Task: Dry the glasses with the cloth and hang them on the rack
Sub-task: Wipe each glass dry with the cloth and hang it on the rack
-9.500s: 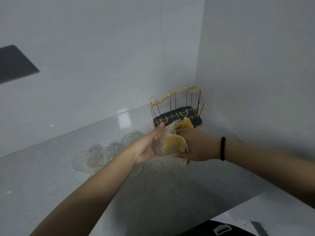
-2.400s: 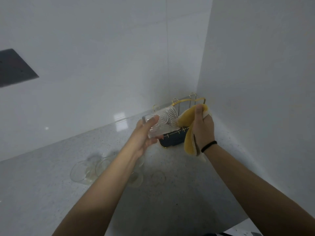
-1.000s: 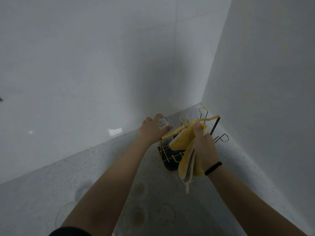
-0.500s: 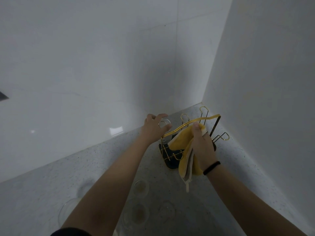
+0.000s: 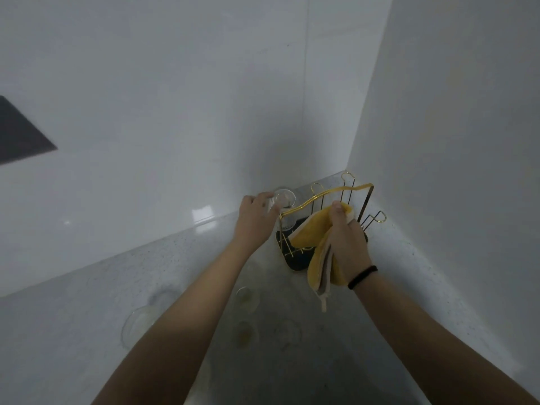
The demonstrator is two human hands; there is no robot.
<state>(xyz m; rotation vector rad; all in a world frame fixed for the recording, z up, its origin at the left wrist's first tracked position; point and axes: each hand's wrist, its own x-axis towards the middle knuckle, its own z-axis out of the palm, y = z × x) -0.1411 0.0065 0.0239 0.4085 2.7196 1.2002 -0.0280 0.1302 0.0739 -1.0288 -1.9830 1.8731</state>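
A gold wire rack (image 5: 328, 193) with a dark tray (image 5: 295, 263) stands in the corner of the speckled counter (image 5: 73, 331). A clear glass (image 5: 284, 197) sits upside down on the rack's left peg. My left hand (image 5: 254, 220) is at that glass, with thumb and forefinger against its left side. My right hand (image 5: 346, 241) grips a folded yellow cloth (image 5: 317, 244) in front of the rack, and the cloth hangs down over the tray. Several more clear glasses stand on the counter below my arms, one at the left (image 5: 137, 324) and one near the middle (image 5: 247, 298).
White walls close the corner behind and to the right of the rack. A dark panel (image 5: 17, 135) is on the left wall. Empty gold pegs (image 5: 377, 219) stick out at the rack's right side and back. My forearms cross over the standing glasses.
Since 2.4 s ago my left hand carried the glass to the rack's left peg and set it upside down. In the last half second my left fingers drew to its left side.
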